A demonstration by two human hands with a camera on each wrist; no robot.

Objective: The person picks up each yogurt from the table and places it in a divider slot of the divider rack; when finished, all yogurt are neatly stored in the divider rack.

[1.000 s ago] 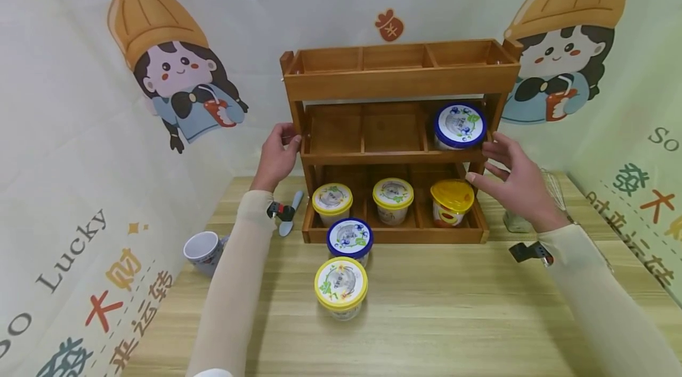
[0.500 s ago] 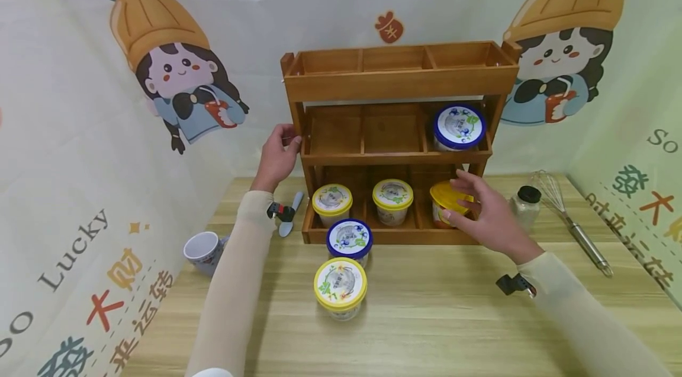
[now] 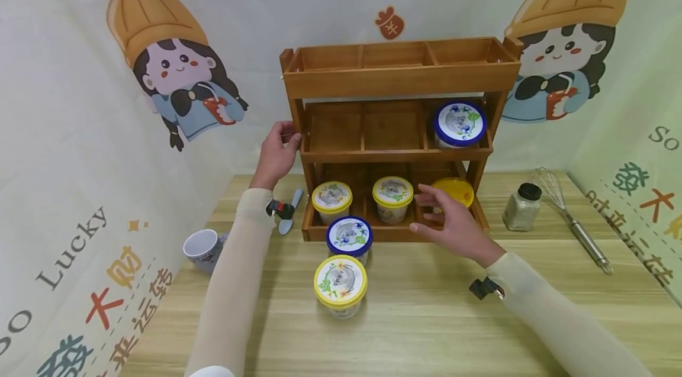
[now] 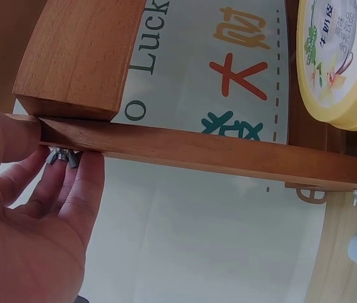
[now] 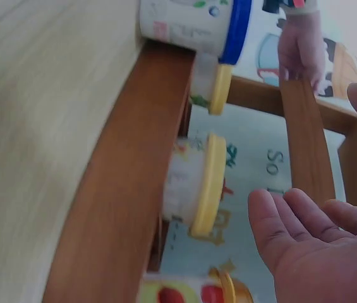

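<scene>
Gripping the wooden rack (image 3: 399, 78) by its left post, our left hand (image 3: 277, 155) curls round the wood; our right hand (image 3: 450, 224) hovers, fingers loose, before the bottom-shelf yellow-lidded cup (image 3: 392, 198).

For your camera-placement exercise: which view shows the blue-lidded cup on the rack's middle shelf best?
The head view: the blue-lidded cup sits whole in the right compartment of the wooden rack, lid facing the camera. The left wrist view and the right wrist view do not show it; the right wrist's blue-lidded cup stands on the table.

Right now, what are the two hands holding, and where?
The left hand grips the brown wooden three-tier rack by its left side post. The right hand holds nothing.
</scene>
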